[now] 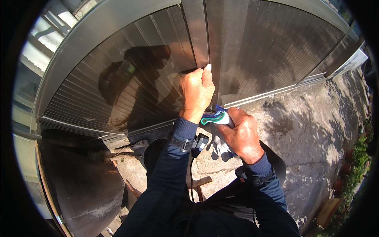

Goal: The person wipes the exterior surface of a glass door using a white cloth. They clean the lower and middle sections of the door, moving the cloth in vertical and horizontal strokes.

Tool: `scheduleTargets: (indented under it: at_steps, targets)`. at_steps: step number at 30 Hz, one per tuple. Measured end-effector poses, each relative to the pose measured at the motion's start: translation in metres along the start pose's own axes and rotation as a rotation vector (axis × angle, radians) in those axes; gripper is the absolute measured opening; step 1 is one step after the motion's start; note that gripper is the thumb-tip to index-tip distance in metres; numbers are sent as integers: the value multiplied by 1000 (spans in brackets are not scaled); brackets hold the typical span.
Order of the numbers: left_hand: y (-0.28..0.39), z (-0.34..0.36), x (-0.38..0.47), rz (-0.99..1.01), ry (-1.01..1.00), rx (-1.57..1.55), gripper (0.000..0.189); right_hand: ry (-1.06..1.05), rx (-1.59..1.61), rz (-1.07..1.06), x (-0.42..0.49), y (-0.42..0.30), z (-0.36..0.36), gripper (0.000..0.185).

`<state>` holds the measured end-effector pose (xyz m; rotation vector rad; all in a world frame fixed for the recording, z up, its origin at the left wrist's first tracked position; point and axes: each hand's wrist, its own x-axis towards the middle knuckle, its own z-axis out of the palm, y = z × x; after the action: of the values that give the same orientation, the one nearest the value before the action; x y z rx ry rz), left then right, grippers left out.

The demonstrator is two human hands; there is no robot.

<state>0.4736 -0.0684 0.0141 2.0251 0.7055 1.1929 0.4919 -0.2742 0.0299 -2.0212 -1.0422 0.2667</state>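
My left hand (197, 89) is at the upright metal frame (197, 32) between two dark, glossy door panels, its fingers curled and the thumb tip at the frame's edge. Whether those fingers grip something there cannot be told. Below it and to the right, my right hand (241, 131) is closed on a bundle of work gloves (220, 118) with green and blue cuffs. Pale glove fingers with dark tips hang beneath that hand. The left panel (142, 74) reflects a dark shape, and the right panel (266, 47) stands beside it.
Sunlit concrete ground (296, 127) lies at the right, with potted plants (355, 160) along its far edge. A dark sheet (86, 183) leans at the lower left. Pieces of wood (201, 182) lie on the ground between my legs. A cabled device (200, 144) is strapped at my left wrist.
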Motion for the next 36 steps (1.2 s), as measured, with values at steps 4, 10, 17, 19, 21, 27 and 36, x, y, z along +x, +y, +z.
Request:
scheduleTargets:
  at_steps: [4,10,17,19,21,27,36]
  targets:
    - [0,-4,5,31,-35,45,46,-8,-6,6,-1,0,0,39]
    - [16,-13,10,200,54,307,47,3,-4,-7,-2,-1,-2,39]
    - [13,-7,7,157,72,264,45,-19,-11,13,-2,-6,-8,39]
    - [7,-4,3,181,80,264,45,-25,-32,21,-2,-7,-9,39]
    - [2,-3,-3,129,26,319,42,-30,-40,28,-2,-8,-10,40]
    - [7,-8,-5,27,-44,269,39,3,-46,8,-2,-8,-9,38]
    - [17,-9,8,153,44,226,44,28,-56,-9,-3,-8,-6,36]
